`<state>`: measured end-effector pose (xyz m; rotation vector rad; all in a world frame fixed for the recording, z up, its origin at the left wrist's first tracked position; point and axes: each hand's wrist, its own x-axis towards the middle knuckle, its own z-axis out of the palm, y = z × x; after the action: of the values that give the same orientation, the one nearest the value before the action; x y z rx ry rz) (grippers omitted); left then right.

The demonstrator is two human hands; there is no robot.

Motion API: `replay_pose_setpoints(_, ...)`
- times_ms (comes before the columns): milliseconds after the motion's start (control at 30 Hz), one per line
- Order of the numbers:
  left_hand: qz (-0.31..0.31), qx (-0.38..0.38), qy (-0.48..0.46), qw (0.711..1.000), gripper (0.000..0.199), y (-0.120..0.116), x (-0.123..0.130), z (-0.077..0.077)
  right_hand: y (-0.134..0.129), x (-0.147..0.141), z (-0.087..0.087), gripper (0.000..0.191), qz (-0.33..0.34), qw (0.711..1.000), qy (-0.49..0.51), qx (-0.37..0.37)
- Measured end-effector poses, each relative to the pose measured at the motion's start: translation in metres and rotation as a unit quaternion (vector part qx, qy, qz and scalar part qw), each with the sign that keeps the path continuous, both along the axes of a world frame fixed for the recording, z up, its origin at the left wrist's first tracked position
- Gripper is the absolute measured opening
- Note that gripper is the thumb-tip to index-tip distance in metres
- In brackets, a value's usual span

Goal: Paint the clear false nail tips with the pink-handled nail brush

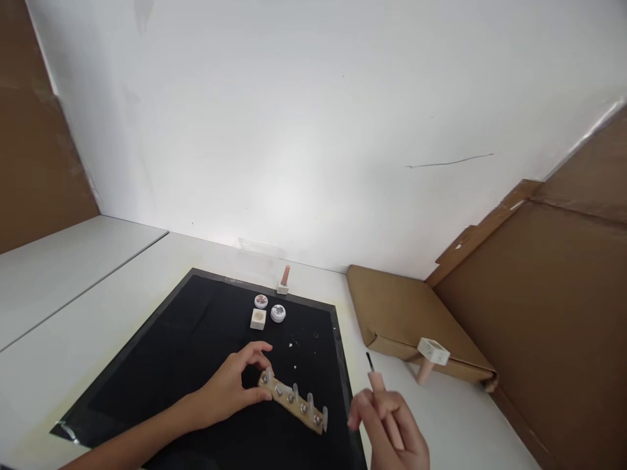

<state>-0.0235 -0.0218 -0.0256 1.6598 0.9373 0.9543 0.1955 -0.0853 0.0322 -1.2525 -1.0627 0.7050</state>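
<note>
My left hand (229, 390) pinches the near end of a tan strip (294, 399) that carries several clear false nail tips with small decorations. The strip lies on a black mat (196, 339). My right hand (392, 427) holds a thin pink-handled brush (375, 375) with a dark tip pointing up, just off the mat's right edge. Behind the strip on the mat stand two small round jars (261, 301) (278, 313) and a small square white jar (258, 318).
A small pink bottle (284, 277) stands at the mat's far edge. A flat cardboard box (406, 320) lies to the right, with a white-capped pink bottle (428, 360) tipped against it. White wall behind, brown cardboard at both sides.
</note>
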Motion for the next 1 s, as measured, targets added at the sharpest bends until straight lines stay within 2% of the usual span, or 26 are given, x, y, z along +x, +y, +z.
replay_pose_setpoints(133,-0.014,0.001,0.073,0.997,0.051,0.001,0.008,-0.021,0.027,0.01,0.027,0.032,0.033,0.996,-0.059,0.059)
replay_pose_setpoints(267,-0.02,0.014,0.113,0.993,0.06,0.0,0.005,-0.025,0.058,0.002,0.038,0.029,0.107,0.987,-0.101,0.065)
replay_pose_setpoints(333,-0.024,0.018,0.123,0.992,0.059,0.001,0.003,-0.023,0.071,-0.002,0.035,0.029,0.136,0.983,-0.115,0.053)
replay_pose_setpoints(467,-0.023,0.03,0.136,0.99,0.039,0.005,0.002,-0.02,0.082,-0.006,0.014,0.027,0.203,0.967,-0.155,0.017)
replay_pose_setpoints(700,-0.01,0.066,0.146,0.987,0.012,0.01,0.005,-0.02,0.073,-0.015,-0.013,0.013,0.365,0.883,-0.286,-0.069)
replay_pose_setpoints(800,-0.022,0.073,0.138,0.988,0.004,0.013,0.005,-0.02,0.072,-0.02,-0.019,0.014,0.392,0.859,-0.318,-0.086)
replay_pose_setpoints(1000,-0.025,0.048,0.134,0.989,0.002,0.017,0.004,-0.02,0.072,-0.019,-0.027,0.014,0.408,0.84,-0.341,-0.107)
